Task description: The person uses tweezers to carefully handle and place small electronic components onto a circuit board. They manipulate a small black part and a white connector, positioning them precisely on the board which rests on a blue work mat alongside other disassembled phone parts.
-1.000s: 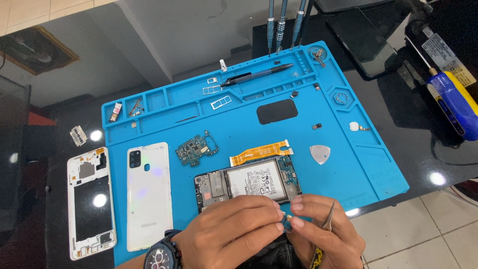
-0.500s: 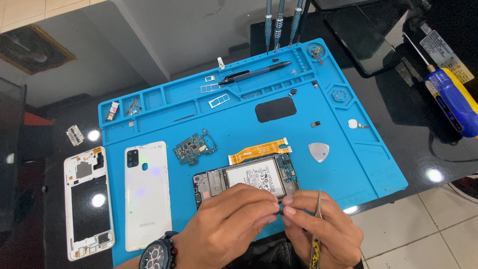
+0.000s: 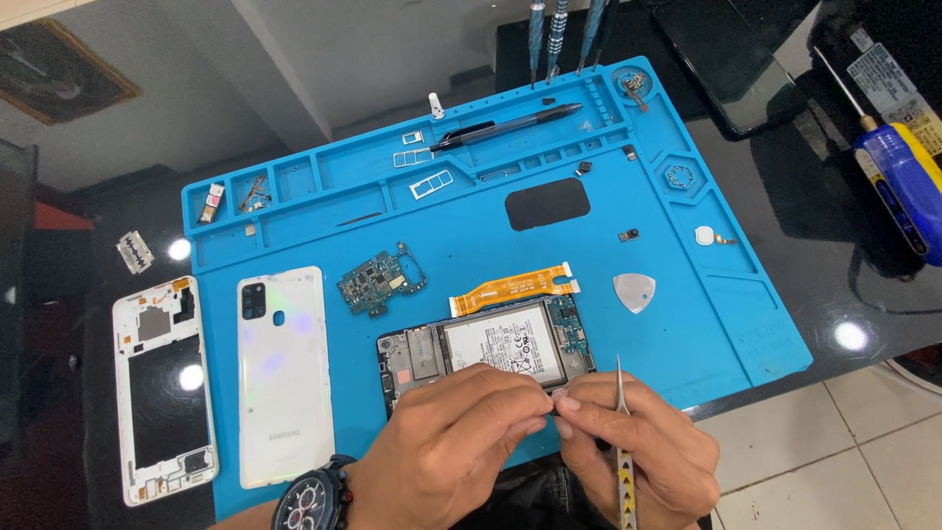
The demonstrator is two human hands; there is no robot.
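Observation:
An opened phone with its battery showing lies on the blue work mat near the front edge. My left hand, with a wristwatch, and my right hand meet fingertip to fingertip just below the phone, pinching something too small to make out. Metal tweezers stand upright, tucked in my right hand. An orange flex cable and a green circuit board lie just beyond the phone.
A white back cover lies on the mat's left; a white mid frame rests on the dark table beside it. A grey triangular pick, black pad, pen tool, SIM trays and small parts sit farther back. A blue-yellow tool lies right.
Both hands have stayed together at the phone's lower edge. The view has shifted slightly; the tweezers now point more upright.

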